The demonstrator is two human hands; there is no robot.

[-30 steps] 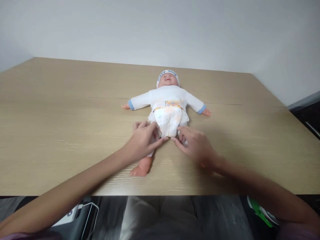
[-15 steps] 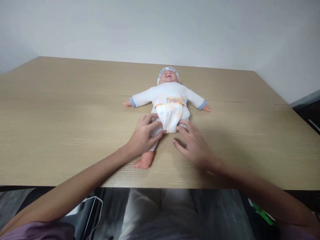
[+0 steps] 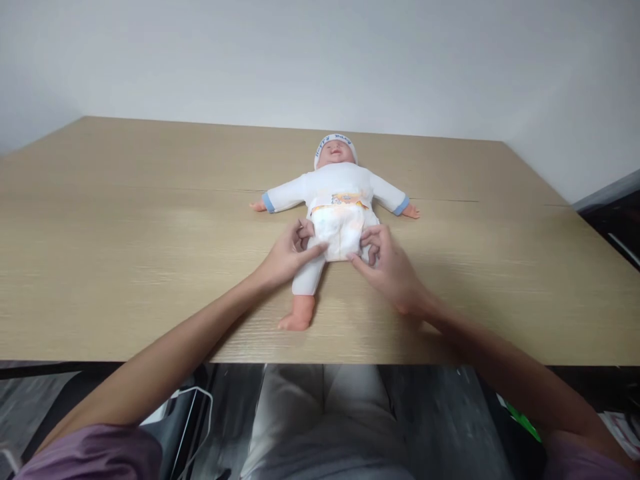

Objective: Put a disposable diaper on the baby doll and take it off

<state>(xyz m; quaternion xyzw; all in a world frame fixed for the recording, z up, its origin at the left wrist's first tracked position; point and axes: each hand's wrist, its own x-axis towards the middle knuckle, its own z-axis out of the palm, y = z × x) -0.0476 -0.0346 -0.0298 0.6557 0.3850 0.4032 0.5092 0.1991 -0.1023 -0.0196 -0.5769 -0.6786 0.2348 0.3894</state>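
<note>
A broad, pale wooden surface (image 3: 125, 220) filled most of the view, with a plain white wall behind it. A baby doll (image 3: 336, 187) lay on its back near the middle of the surface, a little towards the far side. Its head pointed away from the person and its arms were spread wide in a white top with blue cuffs.

The person's two bare forearms reached in from the near edge and met at the doll's hips. The left hand (image 3: 287, 253) was mostly closed. Its fingers curled at one side of the diaper (image 3: 341, 230) and its thumb lay along the lower edge, pinching the material. The right hand (image 3: 387, 263) had the same part-closed pinch on the opposite side and hid the doll's leg there.

The white diaper, printed in orange at the waistband, sat around the doll's hips. One white-clad leg ended in a bare foot (image 3: 296, 321) resting on the surface near its front edge. A small white cap (image 3: 336, 141) with blue lettering covered the doll's head.
</note>
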